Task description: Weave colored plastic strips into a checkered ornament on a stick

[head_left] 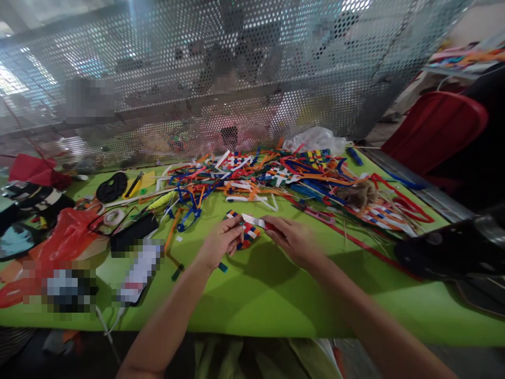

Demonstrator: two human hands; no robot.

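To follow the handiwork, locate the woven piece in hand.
In the head view, the woven piece is just below centre, held in the left hand, by the blade in the right hand.

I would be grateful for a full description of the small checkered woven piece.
The woven piece is checkered in blue, white and orange-red, made of interlaced flat strips that look like plastic. The left hand grips its left side, covering part of it. It is over the green table, in front of the heap of strips. A pale blade-like tool in the right hand overlaps its upper part in view; whether they touch is unclear.
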